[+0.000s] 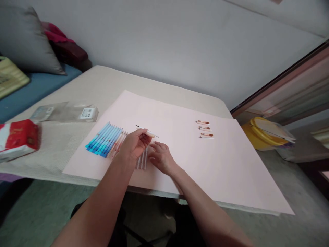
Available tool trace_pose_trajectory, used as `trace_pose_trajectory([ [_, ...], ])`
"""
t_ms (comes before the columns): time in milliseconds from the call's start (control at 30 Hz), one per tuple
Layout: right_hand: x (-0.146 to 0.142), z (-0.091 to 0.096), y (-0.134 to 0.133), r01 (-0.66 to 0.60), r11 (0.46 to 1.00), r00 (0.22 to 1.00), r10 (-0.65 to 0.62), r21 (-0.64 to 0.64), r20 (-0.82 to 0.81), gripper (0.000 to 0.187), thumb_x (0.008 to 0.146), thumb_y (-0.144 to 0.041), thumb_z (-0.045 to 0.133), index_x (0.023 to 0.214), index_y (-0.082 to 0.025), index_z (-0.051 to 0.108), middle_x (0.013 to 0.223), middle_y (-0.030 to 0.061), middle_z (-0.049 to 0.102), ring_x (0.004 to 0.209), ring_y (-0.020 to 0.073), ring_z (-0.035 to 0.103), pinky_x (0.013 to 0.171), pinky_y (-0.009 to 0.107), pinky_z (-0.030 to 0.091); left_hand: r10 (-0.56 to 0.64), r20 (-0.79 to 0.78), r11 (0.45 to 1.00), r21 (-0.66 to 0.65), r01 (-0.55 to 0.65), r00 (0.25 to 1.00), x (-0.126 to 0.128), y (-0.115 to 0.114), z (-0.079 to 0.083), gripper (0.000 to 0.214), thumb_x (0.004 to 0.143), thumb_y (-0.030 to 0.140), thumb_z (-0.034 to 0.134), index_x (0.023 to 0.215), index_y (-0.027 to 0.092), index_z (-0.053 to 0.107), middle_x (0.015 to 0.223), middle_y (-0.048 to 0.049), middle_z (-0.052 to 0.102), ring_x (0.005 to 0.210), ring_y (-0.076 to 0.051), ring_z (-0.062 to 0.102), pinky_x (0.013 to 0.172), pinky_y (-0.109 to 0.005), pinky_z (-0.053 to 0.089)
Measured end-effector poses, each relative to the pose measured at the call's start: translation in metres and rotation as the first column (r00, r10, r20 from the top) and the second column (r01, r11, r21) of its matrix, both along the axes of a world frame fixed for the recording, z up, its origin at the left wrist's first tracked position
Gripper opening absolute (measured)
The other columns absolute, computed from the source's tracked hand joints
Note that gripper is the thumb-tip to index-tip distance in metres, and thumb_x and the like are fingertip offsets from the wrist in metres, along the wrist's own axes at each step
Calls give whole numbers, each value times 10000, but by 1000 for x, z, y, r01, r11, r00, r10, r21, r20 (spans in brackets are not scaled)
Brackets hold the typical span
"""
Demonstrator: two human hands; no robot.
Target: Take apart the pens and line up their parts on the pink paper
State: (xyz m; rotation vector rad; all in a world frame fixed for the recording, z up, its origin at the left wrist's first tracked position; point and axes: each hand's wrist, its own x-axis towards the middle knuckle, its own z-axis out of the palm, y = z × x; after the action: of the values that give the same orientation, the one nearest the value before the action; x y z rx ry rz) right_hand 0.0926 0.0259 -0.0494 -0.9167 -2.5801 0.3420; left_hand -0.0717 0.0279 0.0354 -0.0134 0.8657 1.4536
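My left hand (137, 142) is closed in a pinch on a thin white pen refill (155, 136) with a dark tip. A short cream-coloured piece (150, 134) lies along it in the same grip. My right hand (161, 156) is just to the right, fingers loosely bent and apart, holding nothing visible. Several slim whitish sticks (142, 160), perhaps refills, lie between the hands, partly hidden. To the left is a row of blue pen parts (104, 139), with brownish-pink ones (118, 143) beside them, partly covered by my left hand. Three small brown pen pieces (205, 128) with thin refills lie at the right.
A pale pink sheet (231, 171) covers much of the cloth-covered table (154, 85). A clear plastic package (69, 112) and a red tissue pack (20, 137) are at the left. Beyond the right edge stands a yellow bucket (257, 137). The wall is behind.
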Motion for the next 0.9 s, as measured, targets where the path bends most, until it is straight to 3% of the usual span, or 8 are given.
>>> trace_pose_trajectory([
  [200, -4, -5, 0, 11, 999, 1000, -10, 48, -16, 109, 808, -205, 589, 839, -229, 691, 1248, 65, 560, 1219, 282, 389, 963, 476, 301, 0, 5, 1000, 2, 0, 1000, 0, 0, 1, 141, 717, -12, 583, 663, 113, 547, 626, -41, 606, 556, -104, 586, 527, -206, 515],
  [467, -2, -4, -2, 64, 998, 997, -64, 4, -33, 170, 740, -183, 619, 909, -191, 628, 1282, 99, 521, 1225, 290, 383, 965, 468, 315, 5, 13, 999, -37, -5, 1000, 1, 0, 5, 116, 715, -9, 584, 674, 96, 558, 627, -48, 615, 552, -100, 584, 523, -201, 514],
  [733, 0, -3, -1, 10, 1000, 1000, -11, -22, -28, 121, 786, -176, 569, 898, -186, 612, 1251, 116, 525, 1180, 266, 431, 923, 435, 368, 24, 18, 999, -37, -23, 1000, 2, -1, 6, 122, 706, -16, 585, 676, 100, 563, 619, -39, 609, 551, -96, 582, 523, -196, 514],
  [900, 0, 0, -1, 10, 1000, 1000, -11, -24, -18, 195, 769, -185, 599, 964, -188, 613, 1261, 120, 516, 1178, 272, 433, 920, 442, 373, 24, 18, 1000, -21, -23, 1000, 2, -1, 6, 132, 714, -14, 580, 670, 109, 559, 610, -36, 606, 544, -94, 579, 519, -193, 512],
])
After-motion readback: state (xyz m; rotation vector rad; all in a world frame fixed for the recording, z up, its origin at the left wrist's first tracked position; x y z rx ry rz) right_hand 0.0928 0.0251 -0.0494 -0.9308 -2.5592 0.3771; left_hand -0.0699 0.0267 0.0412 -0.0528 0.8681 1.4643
